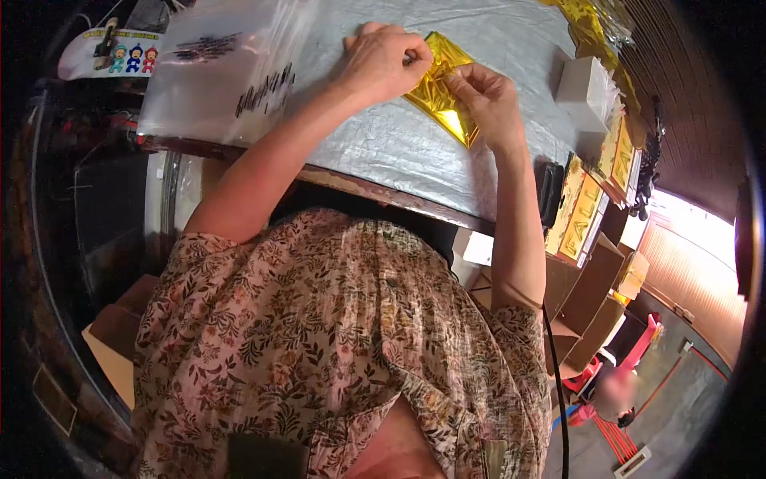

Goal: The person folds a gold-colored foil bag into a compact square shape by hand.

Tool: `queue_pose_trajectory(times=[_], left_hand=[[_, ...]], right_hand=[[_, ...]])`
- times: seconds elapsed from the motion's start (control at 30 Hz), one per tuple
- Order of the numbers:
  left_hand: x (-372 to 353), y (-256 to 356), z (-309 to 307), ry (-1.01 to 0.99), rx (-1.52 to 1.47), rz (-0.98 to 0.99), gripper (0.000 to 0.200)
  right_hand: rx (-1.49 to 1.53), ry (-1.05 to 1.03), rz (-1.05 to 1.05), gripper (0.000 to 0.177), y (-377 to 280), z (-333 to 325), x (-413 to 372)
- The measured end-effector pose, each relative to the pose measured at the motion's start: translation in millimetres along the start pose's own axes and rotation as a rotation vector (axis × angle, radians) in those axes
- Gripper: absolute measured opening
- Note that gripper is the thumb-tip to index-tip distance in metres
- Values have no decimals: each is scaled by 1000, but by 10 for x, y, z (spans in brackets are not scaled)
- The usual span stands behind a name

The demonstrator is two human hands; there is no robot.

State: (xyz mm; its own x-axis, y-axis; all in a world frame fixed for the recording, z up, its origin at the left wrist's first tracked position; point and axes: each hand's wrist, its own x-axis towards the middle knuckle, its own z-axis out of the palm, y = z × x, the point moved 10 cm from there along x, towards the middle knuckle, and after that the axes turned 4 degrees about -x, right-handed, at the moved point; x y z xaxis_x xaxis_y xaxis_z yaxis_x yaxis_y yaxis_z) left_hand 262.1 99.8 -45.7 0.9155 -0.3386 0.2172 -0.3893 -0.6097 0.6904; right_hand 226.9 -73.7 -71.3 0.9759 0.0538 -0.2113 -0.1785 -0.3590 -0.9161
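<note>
Pinching the shiny gold foil sheet [436, 100] at upper centre, your left hand [381, 62] and right hand [488, 97] could tear it if you pull apart.

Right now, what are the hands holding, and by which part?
Both pinch the gold foil sheet lying on the table: the left hand at its upper edge, the right hand at its right edge.

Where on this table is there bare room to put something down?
Bare grey cover lies along the near edge, just below the gold foil; another patch sits between the right hand and the white box. The right edge is crowded with gold packs, the left with clear bags.
</note>
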Motion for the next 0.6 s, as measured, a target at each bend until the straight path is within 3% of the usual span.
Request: queue_pose_trajectory(times=[0.13, 0.33, 0.4, 0.6], left_hand=[[-28, -60, -18, 104, -8, -16, 14], [-22, -101, 70, 70, 27, -102, 14], [-21, -97, 67, 71, 24, -110, 15], [-28, -105, 98, 66, 53, -123, 16]], right_hand=[[29, -7, -18, 13, -25, 28, -2], [-209, 100, -61, 15, -148, 38, -84], [-460, 201, -193, 17, -369, 10, -145], [-515, 335, -291, 20, -365, -9, -209]])
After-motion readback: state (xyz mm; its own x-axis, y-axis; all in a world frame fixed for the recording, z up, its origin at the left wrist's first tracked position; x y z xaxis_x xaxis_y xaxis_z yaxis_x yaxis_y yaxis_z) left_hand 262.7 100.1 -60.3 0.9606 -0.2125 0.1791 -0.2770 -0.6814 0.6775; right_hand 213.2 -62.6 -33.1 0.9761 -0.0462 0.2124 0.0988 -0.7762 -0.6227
